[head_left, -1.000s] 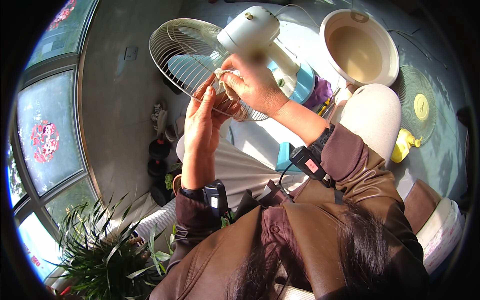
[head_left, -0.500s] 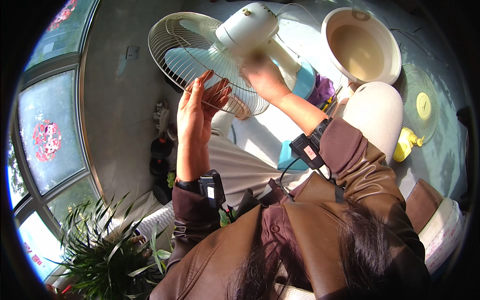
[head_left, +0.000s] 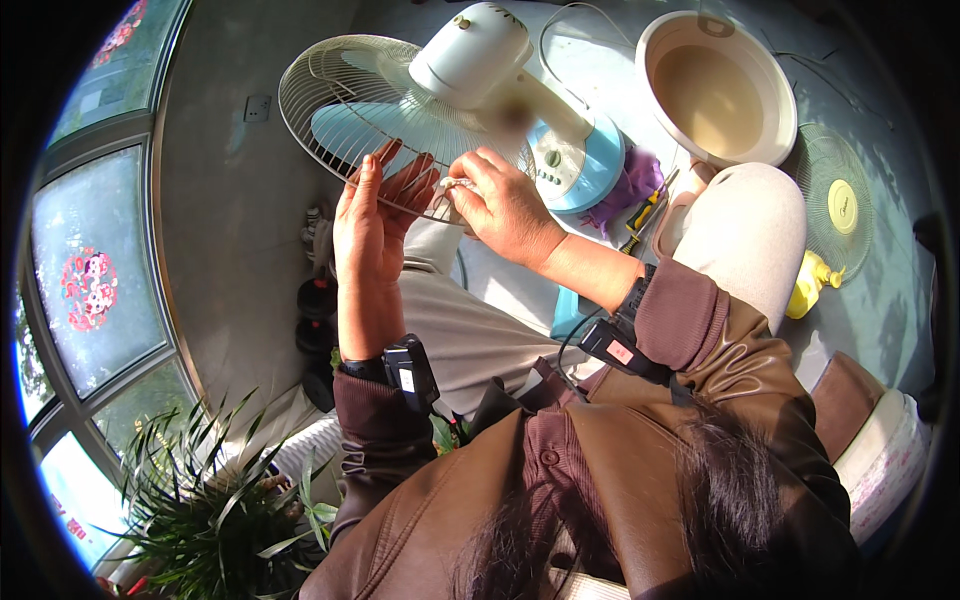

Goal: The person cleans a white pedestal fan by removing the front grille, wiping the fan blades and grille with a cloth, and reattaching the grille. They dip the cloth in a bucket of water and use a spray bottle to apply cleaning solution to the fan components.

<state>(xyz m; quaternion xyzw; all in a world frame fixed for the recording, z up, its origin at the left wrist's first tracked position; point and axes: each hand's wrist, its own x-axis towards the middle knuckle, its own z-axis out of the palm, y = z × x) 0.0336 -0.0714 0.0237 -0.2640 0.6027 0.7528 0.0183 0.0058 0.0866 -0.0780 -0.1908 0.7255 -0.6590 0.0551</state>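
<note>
Pedestal-type fan (head_left: 470, 58), white housing, blue blades and base; standing on the floor (head_left: 870, 325), ahead of the person; wire rear grille (head_left: 309, 148) fitted. Left hand (head_left: 372, 225) — fingers extended, loosely spread, at the grille's lower rim; right hand (head_left: 510, 212) — fingers pinching a pale cloth (head_left: 456, 184) (mostly hidden) at the same rim. Right of the fan: purple cloth (head_left: 634, 182); screwdriver (head_left: 640, 215); basin (head_left: 778, 110) of cloudy water; detached round grille (head_left: 822, 195); yellow bottle (head_left: 810, 290).
</note>
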